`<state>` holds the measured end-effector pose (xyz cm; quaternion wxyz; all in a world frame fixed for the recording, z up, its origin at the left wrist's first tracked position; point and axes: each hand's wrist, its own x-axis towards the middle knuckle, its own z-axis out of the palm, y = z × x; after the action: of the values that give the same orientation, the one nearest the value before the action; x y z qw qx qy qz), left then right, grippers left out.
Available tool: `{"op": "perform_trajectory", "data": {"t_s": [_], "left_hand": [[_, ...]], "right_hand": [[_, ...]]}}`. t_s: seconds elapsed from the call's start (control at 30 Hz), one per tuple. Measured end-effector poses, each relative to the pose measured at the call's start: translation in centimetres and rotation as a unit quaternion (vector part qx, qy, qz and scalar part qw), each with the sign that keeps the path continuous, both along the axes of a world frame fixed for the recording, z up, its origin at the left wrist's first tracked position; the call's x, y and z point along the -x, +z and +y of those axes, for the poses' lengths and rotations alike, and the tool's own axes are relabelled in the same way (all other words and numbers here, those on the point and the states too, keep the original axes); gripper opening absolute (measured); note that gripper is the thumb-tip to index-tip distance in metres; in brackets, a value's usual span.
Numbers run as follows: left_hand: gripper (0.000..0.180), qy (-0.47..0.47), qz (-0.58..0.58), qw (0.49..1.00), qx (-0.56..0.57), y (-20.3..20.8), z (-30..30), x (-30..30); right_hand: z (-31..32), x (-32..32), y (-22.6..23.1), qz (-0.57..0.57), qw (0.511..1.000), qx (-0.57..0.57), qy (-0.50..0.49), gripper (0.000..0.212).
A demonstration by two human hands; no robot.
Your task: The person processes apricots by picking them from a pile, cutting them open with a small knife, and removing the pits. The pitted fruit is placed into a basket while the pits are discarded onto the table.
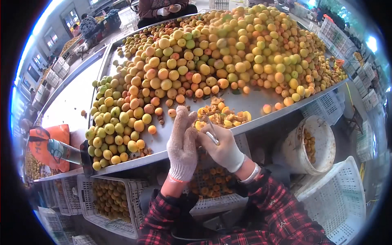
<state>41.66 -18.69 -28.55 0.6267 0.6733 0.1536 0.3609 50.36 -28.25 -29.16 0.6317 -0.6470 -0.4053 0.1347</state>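
Note:
My left hand, in a knitted white glove, is raised at the table's near edge. Its fingers point up and curl toward my right hand; whatever they may hold is hidden behind them. Also gloved, my right hand is closed round a slim metal knife, its tip angled up beside the left fingers. Just beyond both hands lies a small heap of cut apricot pieces on the metal table. Whole apricots, yellow, green and orange, are piled behind it. Below my hands, a crate holds apricot halves.
A white bucket with some fruit stands right of my knees, beside a white crate. At lower left, another crate holds fruit. An orange bag lies at the left. Across the table sits a gloved person.

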Motion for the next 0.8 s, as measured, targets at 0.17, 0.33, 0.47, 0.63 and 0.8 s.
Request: {"op": "perform_trajectory", "data": {"t_s": [0.17, 0.33, 0.47, 0.63, 0.8], "left_hand": [[0.052, -0.010, 0.002, 0.985, -0.173, 0.3, 0.6, 0.1], [0.050, -0.021, -0.011, 0.989, -0.144, -0.7, 0.7, -0.1], [0.045, -0.033, -0.018, 0.995, -0.093, -1.3, 0.8, 0.0], [0.038, -0.035, -0.006, 0.999, -0.023, -1.5, 1.1, 0.0], [0.035, -0.031, -0.014, 0.999, 0.033, -0.7, 0.6, -0.1]], "right_hand": [[-0.5, -1.7, 0.9, 0.163, 0.966, 0.095, 0.178, 0.020], [-0.4, -0.8, 0.6, 0.082, 0.987, 0.051, 0.128, 0.020], [-0.4, -0.6, 0.0, -0.020, 0.995, 0.019, 0.100, 0.019], [-0.1, 0.1, 0.2, -0.065, 0.995, -0.016, 0.068, 0.017], [0.1, 0.3, -0.2, -0.104, 0.993, -0.047, 0.043, 0.015]]}}
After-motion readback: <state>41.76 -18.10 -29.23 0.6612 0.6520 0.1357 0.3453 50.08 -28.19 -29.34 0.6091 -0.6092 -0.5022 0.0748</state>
